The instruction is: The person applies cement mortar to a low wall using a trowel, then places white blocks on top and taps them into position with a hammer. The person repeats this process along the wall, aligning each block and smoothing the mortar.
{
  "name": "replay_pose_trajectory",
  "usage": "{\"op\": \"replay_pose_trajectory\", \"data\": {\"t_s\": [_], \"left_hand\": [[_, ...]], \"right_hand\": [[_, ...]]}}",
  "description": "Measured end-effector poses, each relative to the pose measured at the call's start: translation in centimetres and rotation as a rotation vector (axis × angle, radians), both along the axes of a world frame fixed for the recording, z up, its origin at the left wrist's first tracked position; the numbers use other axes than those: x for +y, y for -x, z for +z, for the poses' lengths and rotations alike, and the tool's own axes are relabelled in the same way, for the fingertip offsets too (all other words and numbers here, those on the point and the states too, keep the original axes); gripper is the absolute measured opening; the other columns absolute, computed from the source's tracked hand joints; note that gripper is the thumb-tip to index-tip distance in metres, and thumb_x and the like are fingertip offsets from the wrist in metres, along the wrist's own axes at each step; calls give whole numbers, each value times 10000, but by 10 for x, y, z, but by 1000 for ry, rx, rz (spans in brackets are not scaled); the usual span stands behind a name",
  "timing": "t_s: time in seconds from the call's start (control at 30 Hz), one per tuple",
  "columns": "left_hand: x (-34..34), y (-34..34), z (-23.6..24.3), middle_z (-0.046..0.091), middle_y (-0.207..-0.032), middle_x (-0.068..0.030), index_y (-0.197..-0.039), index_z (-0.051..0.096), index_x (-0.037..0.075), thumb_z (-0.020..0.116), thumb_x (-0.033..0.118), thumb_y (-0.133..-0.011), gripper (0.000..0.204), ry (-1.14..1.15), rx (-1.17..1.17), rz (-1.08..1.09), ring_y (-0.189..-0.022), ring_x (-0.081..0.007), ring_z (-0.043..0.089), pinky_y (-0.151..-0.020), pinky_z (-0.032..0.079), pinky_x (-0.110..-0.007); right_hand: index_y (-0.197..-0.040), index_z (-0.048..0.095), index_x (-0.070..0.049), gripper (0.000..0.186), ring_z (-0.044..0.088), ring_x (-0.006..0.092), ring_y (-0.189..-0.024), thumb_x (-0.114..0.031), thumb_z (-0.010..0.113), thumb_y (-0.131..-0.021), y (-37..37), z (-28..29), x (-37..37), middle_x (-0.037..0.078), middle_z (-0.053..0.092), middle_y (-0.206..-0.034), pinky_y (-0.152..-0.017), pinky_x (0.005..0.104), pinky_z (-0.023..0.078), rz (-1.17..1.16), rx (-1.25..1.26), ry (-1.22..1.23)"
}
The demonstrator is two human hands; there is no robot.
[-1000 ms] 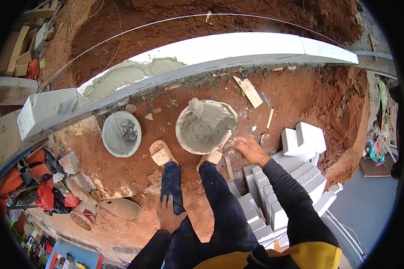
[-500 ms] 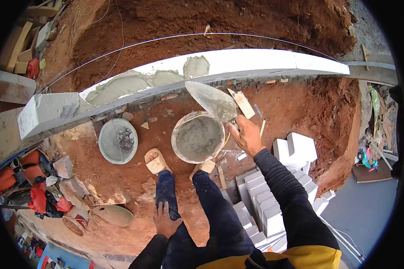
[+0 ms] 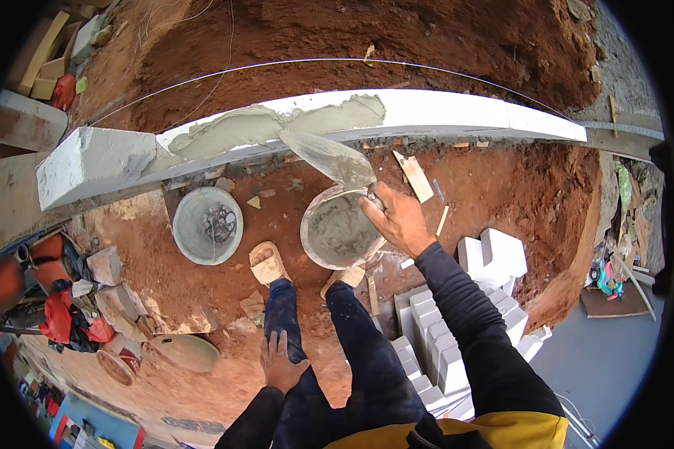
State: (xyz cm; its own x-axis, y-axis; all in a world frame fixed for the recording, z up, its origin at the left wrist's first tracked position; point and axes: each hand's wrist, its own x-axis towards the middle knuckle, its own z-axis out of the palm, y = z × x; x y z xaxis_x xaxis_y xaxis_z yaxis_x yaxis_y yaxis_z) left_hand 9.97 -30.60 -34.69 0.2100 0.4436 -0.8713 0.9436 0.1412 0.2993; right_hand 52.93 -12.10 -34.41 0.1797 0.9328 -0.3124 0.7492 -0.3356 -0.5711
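Note:
My right hand (image 3: 401, 218) is closed round the handle of a trowel (image 3: 329, 159). The broad, mortar-smeared blade points up and left, its tip close to the near edge of a row of white blocks (image 3: 442, 108). Grey mortar (image 3: 277, 122) lies spread along the left part of the row's top. Below the blade stands a round bucket (image 3: 311, 243) of wet mortar, partly hidden by my right hand. My left hand (image 3: 283, 364) rests on my left thigh, fingers spread, holding nothing.
A second bucket (image 3: 187, 224) with grey lumps in it stands left of my feet. White blocks (image 3: 449, 329) are stacked at the right. A loose white block (image 3: 97, 165) sits at the row's left end. A string line (image 3: 307, 62) runs beyond the row.
The trowel has moved left along the row. The separate mortar patch is now spread flat and joined to the mortar at its left. My left hand stays on the thigh.

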Motion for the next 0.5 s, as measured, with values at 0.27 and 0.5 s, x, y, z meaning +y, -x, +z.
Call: {"op": "replay_pose_trajectory", "data": {"t_s": [0.27,0.5], "left_hand": [[-1,9,-1,262,-1755,-208,-1694,328,122,853,457,-787,1100,5,-23,31,-1639,-465,116,-1306,137,-614],[-5,10,-2,269,-1752,-204,-1692,331,125,862,437,-785,1097,-10,-22,18,-1639,-458,124,-1304,154,-613]], "right_hand": [[-993,563,-51,382,675,432,-804,-415,666,-1049,7,-29,28,195,650,-860,-692,518,522,-55,-69,-174],[-1026,574,-65,376,683,410,-839,-424,684,-1037,-12,-74,-23,170,652,-891,-701,512,557,73,-246,-166]]}}
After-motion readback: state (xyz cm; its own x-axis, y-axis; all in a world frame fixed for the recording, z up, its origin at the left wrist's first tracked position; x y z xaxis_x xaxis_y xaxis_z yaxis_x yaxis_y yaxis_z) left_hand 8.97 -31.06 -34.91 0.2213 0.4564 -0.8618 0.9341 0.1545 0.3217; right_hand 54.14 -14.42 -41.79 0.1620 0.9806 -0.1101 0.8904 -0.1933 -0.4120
